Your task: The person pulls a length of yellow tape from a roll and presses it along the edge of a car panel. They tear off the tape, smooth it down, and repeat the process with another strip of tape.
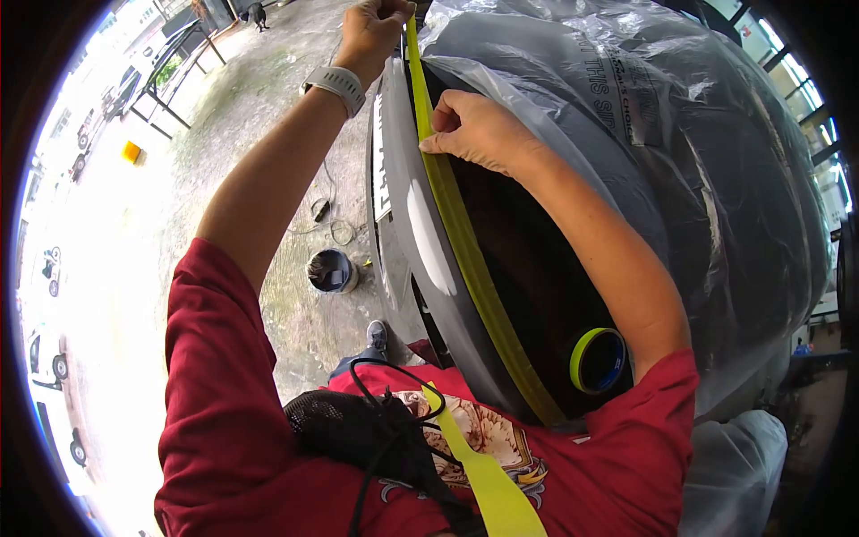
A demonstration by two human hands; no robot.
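A long strip of yellow-green masking tape (481, 295) runs along the curved edge between the grey vehicle panel (413, 210) and a dark, glossy surface. At the far top end, my left hand (376, 34) has its fingers pinched on the tape. My right hand (483, 132) is nearer to me, thumb and fingertips closed at the strip's edge, the other fingers curled. A tape roll (580, 353) with a blue inner core rests on the dark surface beside my right forearm. Clear plastic sheeting (698, 179) covers the vehicle beyond it.
Below the panel, a bucket (331, 271) stands on the concrete floor near a loose cable (333, 231). Another yellow-green strip (488, 479) hangs across my red shirt, beside a black mesh item (335, 425). A metal-framed table (170, 67) and a yellow object (131, 152) are farther left.
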